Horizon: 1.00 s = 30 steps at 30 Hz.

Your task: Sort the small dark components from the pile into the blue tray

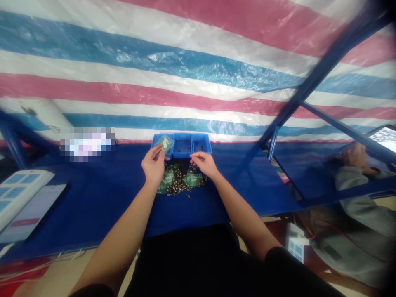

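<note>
Forearms (pixel 123 235), hands (pixel 154 166) loosely curled, left against green packet (pixel 167 143).

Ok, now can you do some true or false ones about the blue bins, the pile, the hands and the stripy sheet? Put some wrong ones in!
1. There are four blue bins. False: three blue bins stand in a row.
2. The pile of small metal parts lies on the blue table. True.
3. A green plastic bag is at the right bin. False: the green plastic bag up by the bins is at the left bin.
4. The right hand is nearer the right bin than the left bin. True.
5. The left hand wears a glove. False: the left hand is bare.
6. The striped sheet has red stripes. True.
</note>
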### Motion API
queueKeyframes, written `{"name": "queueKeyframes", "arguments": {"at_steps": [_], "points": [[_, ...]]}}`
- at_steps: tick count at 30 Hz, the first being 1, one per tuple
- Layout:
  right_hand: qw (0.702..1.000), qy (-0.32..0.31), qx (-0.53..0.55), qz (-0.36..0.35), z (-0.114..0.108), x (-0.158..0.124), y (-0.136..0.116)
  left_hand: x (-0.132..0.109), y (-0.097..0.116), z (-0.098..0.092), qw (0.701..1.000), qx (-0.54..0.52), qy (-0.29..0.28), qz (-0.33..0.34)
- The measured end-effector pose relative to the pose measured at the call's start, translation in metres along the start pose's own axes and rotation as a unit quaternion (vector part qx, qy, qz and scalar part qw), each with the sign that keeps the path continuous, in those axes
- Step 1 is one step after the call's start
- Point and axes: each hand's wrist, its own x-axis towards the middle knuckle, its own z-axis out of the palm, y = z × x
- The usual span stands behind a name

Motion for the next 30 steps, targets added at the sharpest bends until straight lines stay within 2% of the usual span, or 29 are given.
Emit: {"name": "queueKeyframes", "arguments": {"at_steps": [3,5,9,16,22,25,30], "points": [[1.000,-0.005,-0.014,0.001,-0.001,0.000,0.001,0.007,-0.001,-0.006,0.997,0.056,-0.023,-0.055],[0.999,-0.007,-0.035,0.001,-0.001,-0.001,0.002,0.009,-0.002,-0.009,0.994,0.083,-0.007,-0.070],[0.993,-0.027,-0.118,-0.010,-0.003,-0.002,0.004,0.007,-0.001,-0.010,0.995,0.098,-0.002,-0.016],[0.956,-0.079,-0.278,-0.045,-0.005,-0.005,0.003,-0.006,0.002,-0.001,0.983,0.142,-0.098,0.062],[0.928,-0.099,-0.355,-0.054,-0.005,-0.004,0.002,-0.010,0.002,-0.001,0.941,0.221,-0.205,0.156],[0.912,-0.103,-0.390,-0.077,-0.003,-0.004,0.002,-0.012,0.002,0.000,0.930,0.227,-0.229,0.177],[0.905,-0.114,-0.404,-0.071,0.002,-0.002,0.005,-0.014,0.001,0.001,0.924,0.228,-0.244,0.184]]}}
